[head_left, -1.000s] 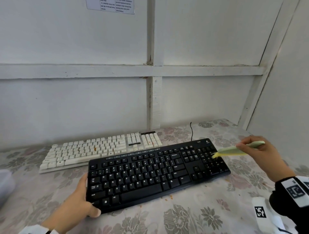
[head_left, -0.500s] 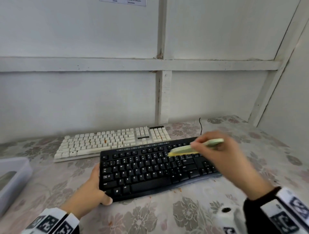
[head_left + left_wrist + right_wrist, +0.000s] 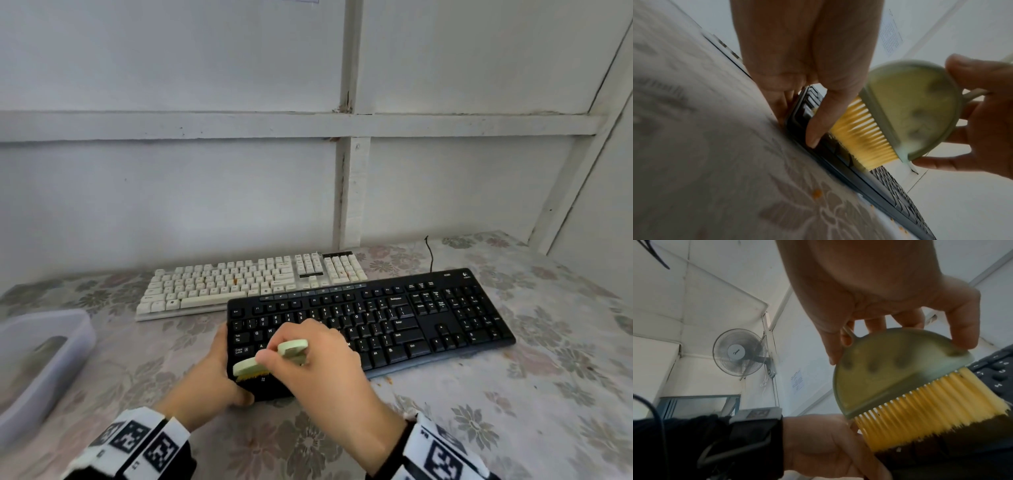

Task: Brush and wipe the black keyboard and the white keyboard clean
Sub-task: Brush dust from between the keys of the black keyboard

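The black keyboard (image 3: 373, 322) is gripped at its left end by the left hand (image 3: 205, 377): in the left wrist view the thumb (image 3: 830, 100) is curled over the top edge onto the keys, while the other fingers (image 3: 781, 97) are tucked under the edge, against the flowered tablecloth (image 3: 479, 411). The rest of the keyboard extends away from these fingers to the right, flat on the cloth.

The brush (image 3: 270, 359) is pinched by the right hand (image 3: 318, 363) – the thumb (image 3: 960, 318) is placed on one side of the pale green half-round body and the fingers (image 3: 834, 340) on the other side, all curled around it. The yellow bristles (image 3: 925, 408) point away from the fingertips and are pressed on the keys at the front left corner of the black keyboard, just beside the left thumb.

The black keyboard is seen as a flat full-size model with white legends on the keys. Small orange crumbs (image 3: 817, 193) are scattered on the cloth near its front edge.

The white keyboard (image 3: 250, 284) is placed behind the black one, beyond both hands and touched by neither; its keys are cream-coloured, and an orange speck is visible among them. A translucent plastic container (image 3: 44, 359) stands to the left of the left hand, apart from it.
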{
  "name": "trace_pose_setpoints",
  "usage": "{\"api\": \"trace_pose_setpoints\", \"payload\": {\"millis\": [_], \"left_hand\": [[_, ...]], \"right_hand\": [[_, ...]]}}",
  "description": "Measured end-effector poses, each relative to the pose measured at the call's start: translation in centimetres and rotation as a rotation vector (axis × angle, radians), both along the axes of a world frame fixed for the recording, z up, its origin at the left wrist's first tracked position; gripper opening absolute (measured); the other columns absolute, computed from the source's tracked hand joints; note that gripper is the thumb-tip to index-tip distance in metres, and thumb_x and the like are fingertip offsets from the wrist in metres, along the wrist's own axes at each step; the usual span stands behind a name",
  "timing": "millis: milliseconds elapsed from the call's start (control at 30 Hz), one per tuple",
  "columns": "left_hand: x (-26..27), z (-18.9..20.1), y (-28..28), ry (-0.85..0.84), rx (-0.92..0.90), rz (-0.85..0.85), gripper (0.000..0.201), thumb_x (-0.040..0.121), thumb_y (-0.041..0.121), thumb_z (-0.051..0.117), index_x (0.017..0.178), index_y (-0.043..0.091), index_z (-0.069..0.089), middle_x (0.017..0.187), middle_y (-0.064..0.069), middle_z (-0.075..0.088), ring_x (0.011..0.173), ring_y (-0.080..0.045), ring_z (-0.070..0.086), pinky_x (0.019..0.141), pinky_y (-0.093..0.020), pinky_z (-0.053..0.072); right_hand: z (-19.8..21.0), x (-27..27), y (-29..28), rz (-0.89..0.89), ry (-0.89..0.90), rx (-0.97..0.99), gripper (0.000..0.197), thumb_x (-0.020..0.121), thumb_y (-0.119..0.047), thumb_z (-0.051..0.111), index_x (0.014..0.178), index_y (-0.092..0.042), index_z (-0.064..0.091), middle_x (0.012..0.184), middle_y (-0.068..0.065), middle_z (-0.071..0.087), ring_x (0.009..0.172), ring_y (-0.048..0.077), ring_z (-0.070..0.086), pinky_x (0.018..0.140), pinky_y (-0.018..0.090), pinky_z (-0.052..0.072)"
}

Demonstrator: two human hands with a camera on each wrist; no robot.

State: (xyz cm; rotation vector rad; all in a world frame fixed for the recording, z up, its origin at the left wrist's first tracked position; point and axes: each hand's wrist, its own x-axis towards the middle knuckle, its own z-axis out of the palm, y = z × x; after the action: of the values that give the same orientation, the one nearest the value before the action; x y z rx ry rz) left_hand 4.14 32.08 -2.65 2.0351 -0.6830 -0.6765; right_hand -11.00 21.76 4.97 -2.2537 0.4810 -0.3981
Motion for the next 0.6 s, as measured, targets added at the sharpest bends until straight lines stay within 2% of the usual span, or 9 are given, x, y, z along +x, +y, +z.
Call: {"api": "trace_pose_setpoints", "payload": {"millis": [100,200,267,400,500,567,600], "left_hand": [[-0.3,0.4,0.1,0.003,-0.011,-0.014,0.111,0.044,0.010,0.068,0.132,0.050,0.014,0.104,-0.002,0.064,0.093,-0.021,0.064,0.083,-0.048,0.053],[-0.6,0.7,0.1,0.036,-0.022,-0.021,0.109,0.053,-0.003,0.068,0.133,0.048,0.014,0.108,0.000,0.063,0.098,-0.019,0.061,0.088,-0.043,0.051],[-0.5,0.6,0.1,0.044,-0.023,-0.020,0.110,0.056,-0.008,0.067,0.135,0.046,0.013,0.109,-0.001,0.062,0.099,-0.019,0.060,0.088,-0.041,0.051],[-0.5,0.7,0.0,0.023,-0.027,-0.008,0.110,0.048,0.000,0.068,0.131,0.047,0.013,0.108,-0.001,0.062,0.097,-0.020,0.061,0.086,-0.044,0.052],[-0.6,0.7,0.0,0.042,-0.025,-0.023,0.108,0.062,-0.014,0.065,0.138,0.042,0.013,0.111,0.002,0.059,0.098,-0.016,0.059,0.079,-0.032,0.051],[-0.5,0.7,0.0,0.043,-0.030,-0.033,0.107,0.063,-0.015,0.064,0.140,0.040,0.014,0.112,0.003,0.059,0.099,-0.016,0.058,0.082,-0.032,0.050],[-0.5,0.7,0.1,0.039,-0.034,-0.036,0.107,0.061,-0.013,0.064,0.139,0.041,0.015,0.112,0.002,0.059,0.100,-0.017,0.059,0.085,-0.035,0.050]], "right_hand": [[0.1,-0.5,-0.5,-0.041,0.089,-0.122,0.019,0.088,-0.050,0.051,0.093,-0.033,0.058,0.098,-0.013,0.052,0.102,0.015,0.043,0.091,0.040,0.034],[0.4,-1.2,-2.0,-0.125,0.108,-0.160,0.018,0.089,-0.048,0.050,0.089,-0.032,0.058,0.096,-0.013,0.052,0.100,0.016,0.046,0.091,0.040,0.034],[0.7,-1.5,-2.3,-0.124,0.062,-0.144,0.015,0.089,-0.047,0.052,0.084,-0.033,0.057,0.093,-0.013,0.051,0.098,0.015,0.048,0.091,0.039,0.034],[0.6,-1.5,-1.4,0.000,-0.027,0.019,0.011,0.084,-0.045,0.058,0.082,-0.034,0.059,0.089,-0.011,0.053,0.090,0.011,0.050,0.091,0.043,0.042],[0.2,-1.8,-2.7,-0.077,0.003,0.018,0.014,0.084,-0.043,0.059,0.080,-0.031,0.059,0.089,-0.011,0.055,0.088,0.011,0.053,0.092,0.044,0.042],[0.3,-2.2,-4.1,-0.137,-0.009,0.018,0.014,0.084,-0.040,0.059,0.080,-0.027,0.060,0.088,-0.009,0.057,0.083,0.011,0.054,0.091,0.043,0.043],[0.4,-2.4,-4.5,-0.136,-0.023,0.034,0.013,0.085,-0.038,0.060,0.079,-0.026,0.060,0.087,-0.008,0.057,0.080,0.010,0.053,0.088,0.039,0.044]]}}
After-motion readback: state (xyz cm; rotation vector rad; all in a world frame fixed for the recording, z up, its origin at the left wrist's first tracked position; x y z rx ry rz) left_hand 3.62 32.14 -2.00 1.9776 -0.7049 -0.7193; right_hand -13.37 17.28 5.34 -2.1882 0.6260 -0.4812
